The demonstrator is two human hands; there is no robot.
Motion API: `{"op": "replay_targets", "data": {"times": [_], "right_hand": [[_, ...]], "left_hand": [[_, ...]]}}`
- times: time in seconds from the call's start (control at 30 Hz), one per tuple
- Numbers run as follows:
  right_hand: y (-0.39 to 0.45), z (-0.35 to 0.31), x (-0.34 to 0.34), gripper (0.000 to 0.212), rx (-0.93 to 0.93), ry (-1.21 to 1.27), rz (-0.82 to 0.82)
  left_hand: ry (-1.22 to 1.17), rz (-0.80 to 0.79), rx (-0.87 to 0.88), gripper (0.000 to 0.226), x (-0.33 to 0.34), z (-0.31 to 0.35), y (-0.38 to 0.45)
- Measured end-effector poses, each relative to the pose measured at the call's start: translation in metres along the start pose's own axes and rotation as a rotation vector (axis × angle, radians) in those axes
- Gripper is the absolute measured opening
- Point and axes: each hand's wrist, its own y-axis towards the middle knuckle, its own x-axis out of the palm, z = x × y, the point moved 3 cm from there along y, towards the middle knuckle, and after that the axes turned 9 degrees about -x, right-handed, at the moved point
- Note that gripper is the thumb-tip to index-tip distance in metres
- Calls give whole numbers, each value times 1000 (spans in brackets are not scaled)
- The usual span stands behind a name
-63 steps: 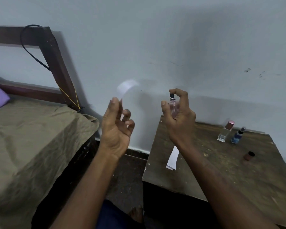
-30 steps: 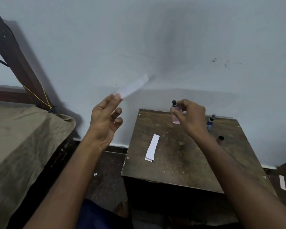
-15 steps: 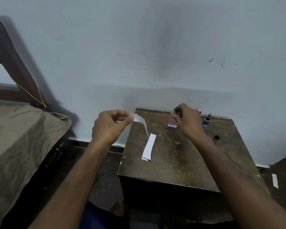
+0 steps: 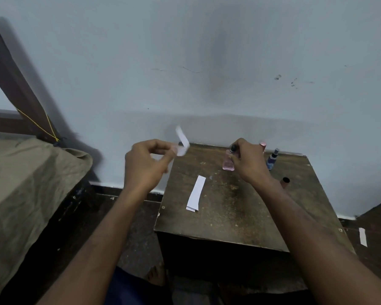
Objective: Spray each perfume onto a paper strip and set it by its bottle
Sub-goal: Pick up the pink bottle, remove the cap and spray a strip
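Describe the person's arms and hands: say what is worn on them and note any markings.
Both forearms are bare right up to the bottom edge of the picture: no sleeve, watch, bracelet or glove shows. The left hand and the right hand carry no ring that can be made out, though the left hand is blurred. No tattoos or markings are visible on either arm.

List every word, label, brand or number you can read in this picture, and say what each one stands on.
None can be read.
pink perfume bottle, held by the right hand: no legible label.
blue bottle: too small and blurred.
paper strip pinched by the left hand: blank.
paper strips on the table: blank.
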Motion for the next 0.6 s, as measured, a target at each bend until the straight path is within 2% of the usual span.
{"op": "replay_targets", "data": {"times": [0.03, 0.13, 0.2, 0.33, 0.47, 0.6], "right_hand": [[0, 0, -1, 28, 0, 7, 4], [-1, -1, -2, 31, -1, 25, 8], [-2, -1, -2, 33, -2, 29, 4], [-4, -2, -11, 31, -26, 10, 39], [-11, -5, -29, 39, -79, -28, 89], [-20, -7, -51, 26, -125, -7, 194]], "left_hand": [[118, 35, 22, 15, -2, -1, -3], [159, 33, 67, 15, -1, 2, -3], [369, 106, 135, 12, 0, 10, -9], [259, 46, 97, 16, 3, 8, -10], [526, 126, 150, 16, 5, 14, -16], [409, 53, 138, 12, 12, 14, -17]]}}
